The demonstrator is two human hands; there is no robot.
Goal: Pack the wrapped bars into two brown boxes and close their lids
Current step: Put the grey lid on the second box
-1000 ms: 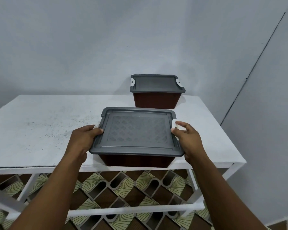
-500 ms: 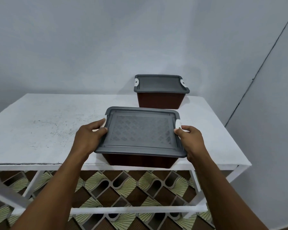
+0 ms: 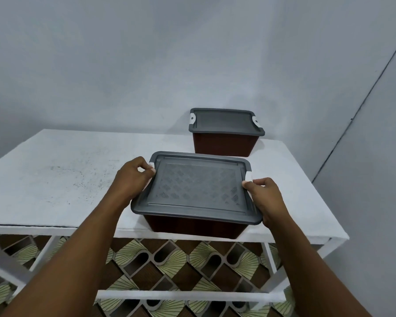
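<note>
The white bench (image 3: 55, 179) is filling the middle of the frame, with lots of bare top on the left. The near box (image 3: 192, 227) is sitting low in the middle, right at the bench's front edge. Its grey lid (image 3: 197, 188) is lying flat on top. The far box (image 3: 224, 145) is standing behind it, upper right, by the wall, with its lid on and a gap between the two. No bars are showing; the lids are hiding what is inside.

The left hand (image 3: 129, 179) is pinching the white clip (image 3: 151, 167) on the lid's left side. The right hand (image 3: 266, 200) is gripping the lid's right edge, thumb just below the other clip (image 3: 249, 177).

The closing looks nearly done. A hard push or a pull toward the person could be tipping the near box off the front edge, because it is sitting so close to it. A clip could also be missing its catch, leaving one side of the lid loose. The bench's right edge is near the right hand, so sliding the box back and left is looking safest.
</note>
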